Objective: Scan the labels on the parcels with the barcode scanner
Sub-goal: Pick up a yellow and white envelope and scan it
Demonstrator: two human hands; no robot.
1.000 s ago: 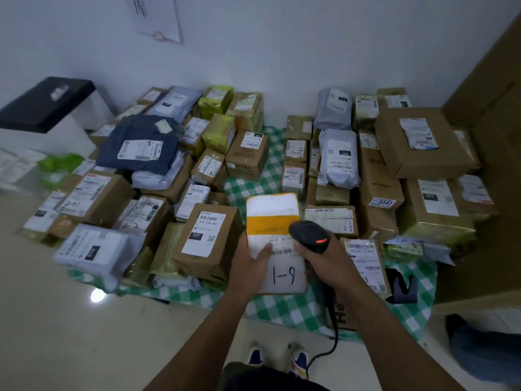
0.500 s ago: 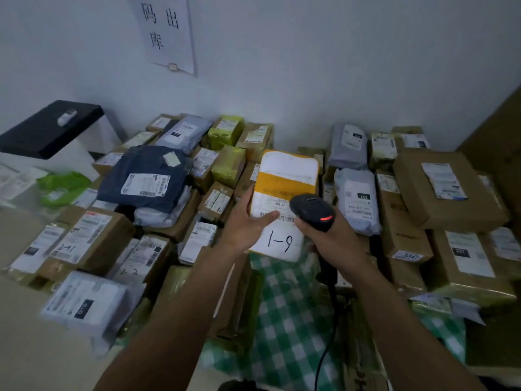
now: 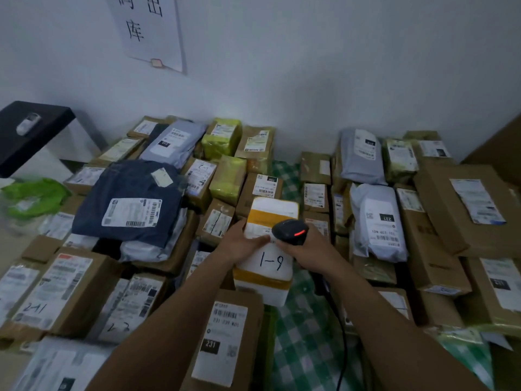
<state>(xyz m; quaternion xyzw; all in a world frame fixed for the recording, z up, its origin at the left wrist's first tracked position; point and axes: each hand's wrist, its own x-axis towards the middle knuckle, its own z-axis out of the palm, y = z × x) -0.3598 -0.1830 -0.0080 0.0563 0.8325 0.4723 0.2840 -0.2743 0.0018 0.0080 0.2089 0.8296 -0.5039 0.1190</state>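
Observation:
My left hand [image 3: 244, 242] grips the left edge of a white parcel [image 3: 267, 266] with yellow tape bands and "1-9" handwritten on it, thumb lying across its label. The parcel is held above the gap between the piles. My right hand [image 3: 307, 248] grips a black barcode scanner [image 3: 290, 232] with a red light lit; its head hovers over the parcel's barcode label at the right edge. The scanner's black cable [image 3: 342, 342] hangs down below my right forearm.
Many labelled cardboard boxes and poly bags lie in two piles on a green checked cloth [image 3: 307, 342]. A dark blue bag [image 3: 132, 201] tops the left pile, a large box [image 3: 462, 207] the right. A black shelf [image 3: 31, 131] stands far left. A paper sign [image 3: 146, 29] hangs on the wall.
The view has tilted up and moved closer to the piles. Both hands carried the "1-9" parcel and scanner forward over the piles, then a little lower; the scanner stays at the label.

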